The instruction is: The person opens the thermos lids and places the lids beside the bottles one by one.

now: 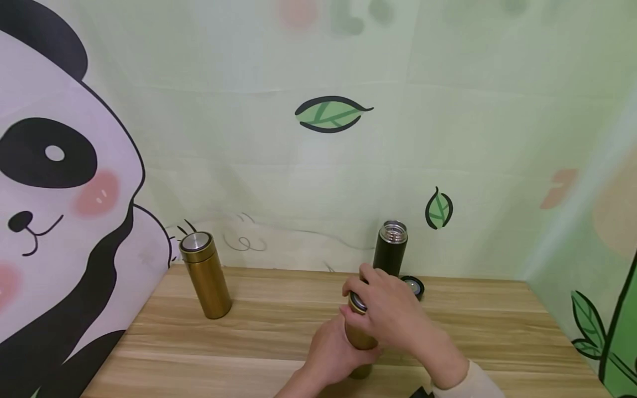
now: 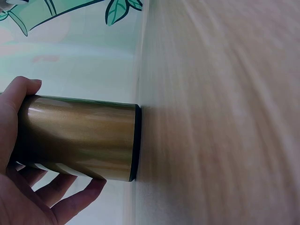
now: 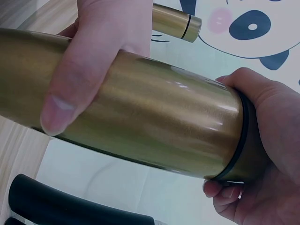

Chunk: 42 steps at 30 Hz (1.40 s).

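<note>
While both hands acted on one vessel, the cylindrical gold-brown metallic bottle [image 3: 173,112] stood approximately upright on the near part of the wood-grained counter [image 1: 278,309], slightly right of its middle. Its black-rimmed base appeared to bear on the counter, a position that presumably relieved the hands of its weight.

Left hand [image 1: 330,348]: the fingers were wrapped round the bottle's body below the cap, with the thumb laid across the opposite side. This hold probably served to keep the body from turning or tipping.

Right hand [image 1: 393,307]: the fingers were curled round the gold cap [image 3: 255,150], above the black ring [image 3: 243,136] that separated it from the body. Placed there, the right hand could apply force to the cap while the left hand resisted it. Whether the cap was fully seated could not be determined.

Adjacent items: a black cylindrical bottle with a silver threaded mouth [image 1: 395,232] stood uncapped beyond the right hand. A round black cap with a silver centre [image 1: 413,287] lay just to its right, probably set there to remain near that bottle. A second gold-brown bottle with a silver-topped cap [image 1: 209,284] stood upright and capped at the far left, well apart from the hands.
</note>
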Each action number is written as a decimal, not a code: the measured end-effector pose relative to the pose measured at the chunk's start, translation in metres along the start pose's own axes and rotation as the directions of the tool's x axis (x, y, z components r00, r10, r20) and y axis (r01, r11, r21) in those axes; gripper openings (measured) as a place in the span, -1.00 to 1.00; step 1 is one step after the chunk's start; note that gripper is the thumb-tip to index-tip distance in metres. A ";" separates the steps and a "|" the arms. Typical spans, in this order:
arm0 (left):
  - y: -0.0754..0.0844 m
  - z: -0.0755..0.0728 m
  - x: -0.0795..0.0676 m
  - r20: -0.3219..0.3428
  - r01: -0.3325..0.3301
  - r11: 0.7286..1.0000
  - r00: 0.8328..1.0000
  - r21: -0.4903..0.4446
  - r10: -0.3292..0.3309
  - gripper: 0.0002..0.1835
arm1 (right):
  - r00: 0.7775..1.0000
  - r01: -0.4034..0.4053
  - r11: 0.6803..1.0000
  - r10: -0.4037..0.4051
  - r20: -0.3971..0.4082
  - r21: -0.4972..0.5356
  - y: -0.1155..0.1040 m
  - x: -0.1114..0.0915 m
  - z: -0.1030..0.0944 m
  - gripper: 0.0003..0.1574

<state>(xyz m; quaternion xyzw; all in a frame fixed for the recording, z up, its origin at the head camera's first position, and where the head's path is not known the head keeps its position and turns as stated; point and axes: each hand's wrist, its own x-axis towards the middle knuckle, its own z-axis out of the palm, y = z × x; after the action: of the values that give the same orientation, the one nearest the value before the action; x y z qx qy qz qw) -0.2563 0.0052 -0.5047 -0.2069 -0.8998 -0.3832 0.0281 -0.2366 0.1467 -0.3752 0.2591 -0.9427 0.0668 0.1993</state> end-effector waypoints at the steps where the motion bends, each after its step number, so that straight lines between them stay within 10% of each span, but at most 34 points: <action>1: 0.000 0.000 0.000 -0.001 0.000 1.000 1.000 0.000 0.000 -0.32 | 1.000 0.008 1.000 -0.008 -0.002 0.007 0.000 0.000 -0.001 -0.72; 42: 0.001 -0.003 0.002 0.027 -0.017 0.999 0.999 -0.040 0.018 -0.17 | 0.981 0.129 0.985 -0.143 0.128 0.116 0.011 0.002 -0.014 -0.60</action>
<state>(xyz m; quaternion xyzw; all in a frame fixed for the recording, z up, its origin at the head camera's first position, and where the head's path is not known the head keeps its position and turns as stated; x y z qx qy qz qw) -0.2584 0.0045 -0.5018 -0.2205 -0.8903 -0.3980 0.0149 -0.2389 0.1588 -0.3616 0.3372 -0.9292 0.0857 0.1246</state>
